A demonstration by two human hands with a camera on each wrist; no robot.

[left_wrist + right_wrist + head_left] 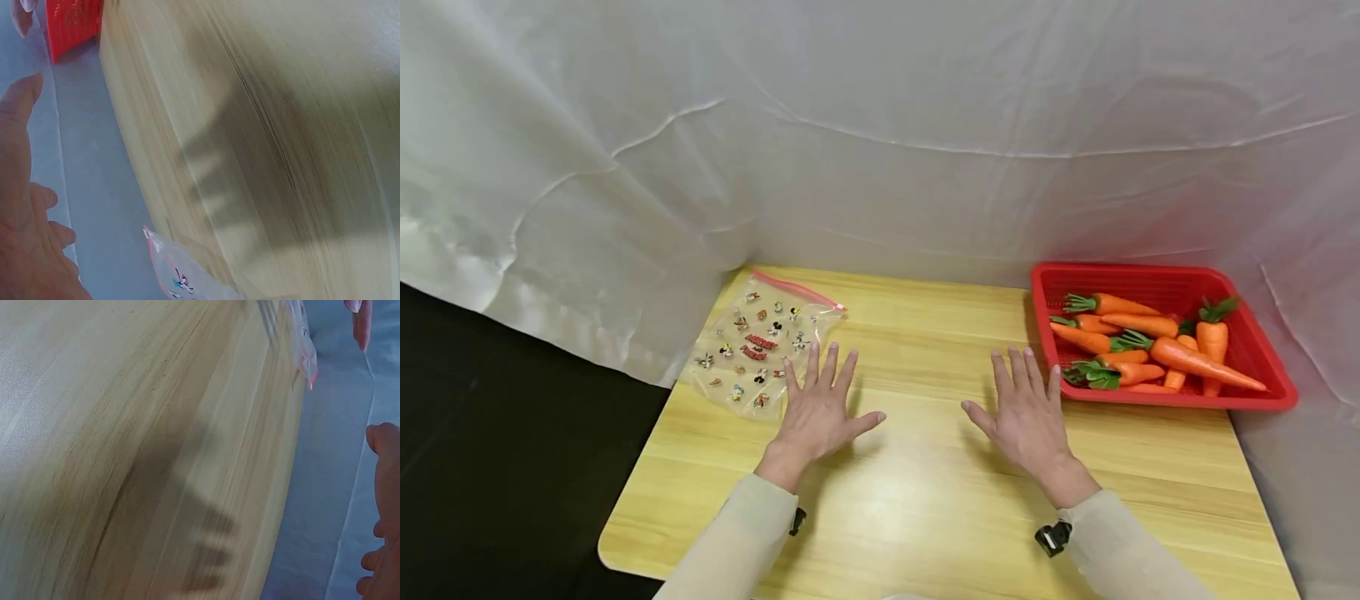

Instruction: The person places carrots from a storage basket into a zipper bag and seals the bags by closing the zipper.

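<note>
My left hand (817, 417) is held over the table with its fingers spread and nothing in it. Its fingertips overlap the near right edge of a clear zip bag (722, 321) in the head view; the bag lies flat, printed with small cartoon figures, with a pink slider strip along its far edge. To the right, my right hand (1028, 415) is spread too and holds nothing. Its fingers come close to the near left corner of a red plastic basket (1247, 350). Several orange carrots (1198, 360) with green tops lie in that basket. Both hands cast shadows on the wood in the wrist views.
The wood-grain table (895, 508) has a rounded near left corner. A pale sheet (895, 200) hangs behind it and along the sides. Dark floor (497, 442) shows at the left. A black wrist strap (1052, 538) sits at the right sleeve.
</note>
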